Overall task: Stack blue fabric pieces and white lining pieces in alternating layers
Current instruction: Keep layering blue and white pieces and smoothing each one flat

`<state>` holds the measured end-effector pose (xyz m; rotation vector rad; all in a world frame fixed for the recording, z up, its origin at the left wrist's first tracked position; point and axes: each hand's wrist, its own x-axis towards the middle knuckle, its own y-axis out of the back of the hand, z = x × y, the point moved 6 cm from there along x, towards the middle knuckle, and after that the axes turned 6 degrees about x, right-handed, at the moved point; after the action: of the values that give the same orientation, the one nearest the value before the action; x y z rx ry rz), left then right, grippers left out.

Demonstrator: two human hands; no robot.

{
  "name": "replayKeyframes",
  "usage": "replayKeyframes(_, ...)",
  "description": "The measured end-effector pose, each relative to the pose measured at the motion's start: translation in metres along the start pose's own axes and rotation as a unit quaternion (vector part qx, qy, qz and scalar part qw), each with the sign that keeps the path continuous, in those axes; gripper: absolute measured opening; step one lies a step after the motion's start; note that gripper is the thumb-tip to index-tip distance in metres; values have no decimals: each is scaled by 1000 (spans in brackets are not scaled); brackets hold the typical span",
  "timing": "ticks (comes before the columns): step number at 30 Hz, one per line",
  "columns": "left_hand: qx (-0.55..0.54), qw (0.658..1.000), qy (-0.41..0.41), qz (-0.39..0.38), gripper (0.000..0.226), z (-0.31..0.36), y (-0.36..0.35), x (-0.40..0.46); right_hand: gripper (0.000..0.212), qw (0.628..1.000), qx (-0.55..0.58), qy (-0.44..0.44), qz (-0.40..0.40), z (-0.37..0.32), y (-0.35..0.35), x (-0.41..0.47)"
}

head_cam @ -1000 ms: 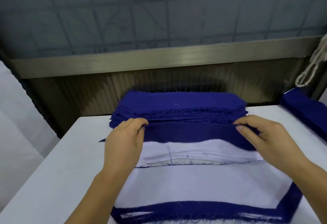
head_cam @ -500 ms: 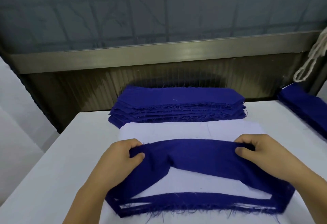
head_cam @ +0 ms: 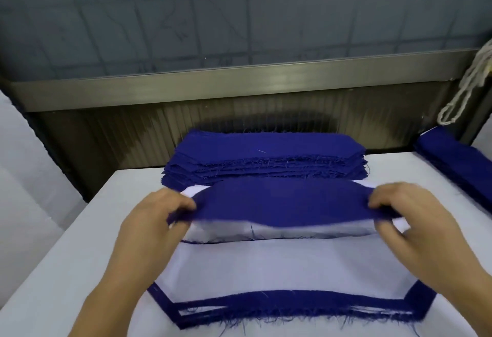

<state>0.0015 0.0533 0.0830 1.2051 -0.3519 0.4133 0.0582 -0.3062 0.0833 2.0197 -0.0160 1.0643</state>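
Your left hand (head_cam: 153, 226) pinches the left end of the blue fabric piece (head_cam: 282, 201) at nine o'clock — it is lifted over the white lining piece (head_cam: 266, 267) on the near stack. The blue fabric pile (head_cam: 263, 154) sits at twelve. At three, your right hand (head_cam: 407, 219) pinches the right end.

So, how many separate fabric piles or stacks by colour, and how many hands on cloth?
Blue-only stacks: 2, the back stack and the right-edge stack.
Mixed blue-and-white stack: 1, the near stack.
Hands gripping cloth: 2, left hand, right hand.
Total: 5.
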Motion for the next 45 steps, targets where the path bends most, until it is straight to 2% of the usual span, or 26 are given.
replayKeyframes(2,6,994,-53,-93,35,-3,-11,-19,17,997,-5,19,-73,-4,-10,-22)
replayKeyframes(4,1,982,-71,-174,37,-6,-27,-34,16,989,-3,4,-151,0,-22,-41)
replayKeyframes(6,-1,973,-73,-217,34,-7,-39,-44,13,983,2,-14,-184,3,-26,-49)
replayKeyframes(16,-2,981,-79,-177,20,-6,-35,-49,12,989,-37,-12,-139,1,-28,-54)
replayKeyframes(24,1,975,-73,-209,15,-8,-42,-55,9,989,-59,-12,-132,0,-25,-55)
replayKeyframes(32,-17,967,-91,-238,10,-5,-48,-58,4,984,-53,-17,-167,-1,-28,-57)
replayKeyframes(36,-72,962,-87,-248,17,-7,-46,-58,15,986,-45,1,-161,-6,-25,-53)
replayKeyframes(40,-117,966,-69,-220,23,-12,-45,-55,27,988,-7,-3,-153,-13,-27,-52)
replayKeyframes(42,-107,969,-81,-209,19,-7,-50,-54,26,987,-4,0,-158,-18,-33,-49)
replayKeyframes(45,-70,972,-102,-201,23,6,-60,-54,15,983,-5,1,-186,-27,-49,-43)
